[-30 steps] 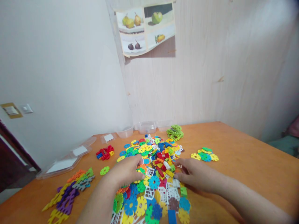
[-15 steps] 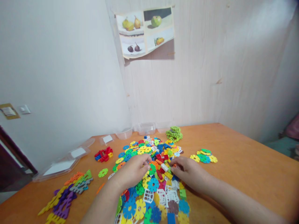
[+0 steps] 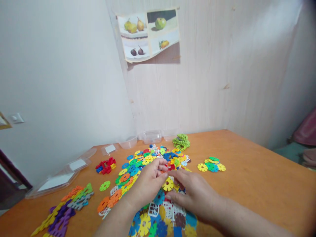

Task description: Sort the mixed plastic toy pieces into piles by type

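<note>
**Both hands close on one yellow disc above the pile**

The orange desk (image 3: 259, 171) carries a broad heap of coloured plastic pieces (image 3: 148, 164), spread from the far edge down toward the person. Over the last second both hands have drawn in from the sides of the heap and met over its middle. A second ago they lay flat and apart, raking through the pieces; now they are lifted a little and nearly touching.

The left hand (image 3: 148, 182) pinches a yellow notched disc (image 3: 168, 184) at its edge, the grip narrow between thumb and forefinger. The right hand (image 3: 195, 192) lies just beside it, palm down, fingers curled toward the same disc. Whether its fingertips hold the disc or only touch it cannot be told. By the look of it, searching has given way to picking out one piece.

Sorted groups lie around the heap: a stack of green discs (image 3: 181, 142) at the far side, a small cluster of yellow, green and blue discs (image 3: 211, 164) to the right, red bricks (image 3: 105, 165) to the left, and long purple, yellow and orange pieces (image 3: 64, 209) at the near left. Clear containers (image 3: 150, 136) and lids (image 3: 59, 177) stand along the wall.
</note>
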Available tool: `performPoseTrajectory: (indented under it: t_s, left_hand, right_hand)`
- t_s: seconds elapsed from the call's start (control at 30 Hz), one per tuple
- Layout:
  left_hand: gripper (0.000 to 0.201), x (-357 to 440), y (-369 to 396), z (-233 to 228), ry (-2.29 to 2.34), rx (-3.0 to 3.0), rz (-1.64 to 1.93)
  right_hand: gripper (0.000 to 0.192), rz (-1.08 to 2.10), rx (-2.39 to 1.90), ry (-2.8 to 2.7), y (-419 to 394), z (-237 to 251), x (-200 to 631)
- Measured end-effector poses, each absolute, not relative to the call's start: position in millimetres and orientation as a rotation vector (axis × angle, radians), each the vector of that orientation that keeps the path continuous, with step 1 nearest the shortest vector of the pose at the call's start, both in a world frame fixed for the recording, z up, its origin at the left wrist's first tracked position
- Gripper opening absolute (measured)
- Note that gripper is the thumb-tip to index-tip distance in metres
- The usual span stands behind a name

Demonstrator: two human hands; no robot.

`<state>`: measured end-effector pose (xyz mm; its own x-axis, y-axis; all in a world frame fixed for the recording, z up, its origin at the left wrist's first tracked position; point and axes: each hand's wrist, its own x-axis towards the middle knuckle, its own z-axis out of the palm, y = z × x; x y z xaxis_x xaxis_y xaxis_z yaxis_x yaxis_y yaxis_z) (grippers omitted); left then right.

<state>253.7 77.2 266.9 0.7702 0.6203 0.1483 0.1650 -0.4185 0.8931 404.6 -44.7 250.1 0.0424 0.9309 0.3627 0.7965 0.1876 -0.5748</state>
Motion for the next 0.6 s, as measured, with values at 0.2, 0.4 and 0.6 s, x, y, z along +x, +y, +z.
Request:
performPoseTrajectory:
  t_s: [0.2, 0.4, 0.6]
  left_hand:
    - [0.035, 262.4, 73.4, 257.5, 0.521, 1.827, 0.494]
    - [0.044, 257.1, 81.2, 264.6, 0.624, 1.792, 0.594]
    - [0.039, 238.1, 114.1, 269.1, 0.871, 1.903, 0.789]
  right_hand:
    - [0.029, 0.161, -1.713, -1.845, -43.8, 249.2, 405.4]
    - [0.029, -0.046, -2.036, -1.595, -41.8, 253.5, 440.0]
    - [0.042, 0.022, -2.473, -1.312, -34.2, 246.3, 506.3]
